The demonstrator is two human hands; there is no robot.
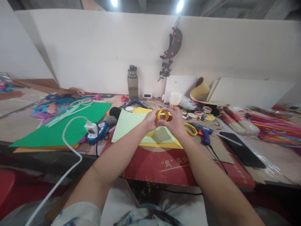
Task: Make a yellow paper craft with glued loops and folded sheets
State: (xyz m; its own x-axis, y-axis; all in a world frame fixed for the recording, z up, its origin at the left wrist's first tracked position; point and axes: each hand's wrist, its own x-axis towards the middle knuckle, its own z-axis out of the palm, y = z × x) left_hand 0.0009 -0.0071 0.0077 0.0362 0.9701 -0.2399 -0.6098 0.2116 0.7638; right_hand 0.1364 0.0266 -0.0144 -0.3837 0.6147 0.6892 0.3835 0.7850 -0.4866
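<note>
A small yellow ring-shaped piece [162, 115] is held up over the sheets, between my two hands. My left hand [150, 120] is closed on its left side, and my right hand [176, 121] grips it from the right. What the ring is made of is too small to tell. Beneath my hands lie a pale green sheet [125, 125] and a yellow sheet [175, 144], one over the other. Another yellow piece [150, 133] rests on the pale green sheet, partly behind my left hand. To the right of my right hand sits a yellow ring [191, 129].
A blue glue gun [206, 135] and a black phone [243, 149] lie to the right. At left, a power strip [97, 133] with a white cord [65, 138] sits beside green sheets [42, 130]. A bottle [133, 83] and a paper cup [175, 99] stand behind.
</note>
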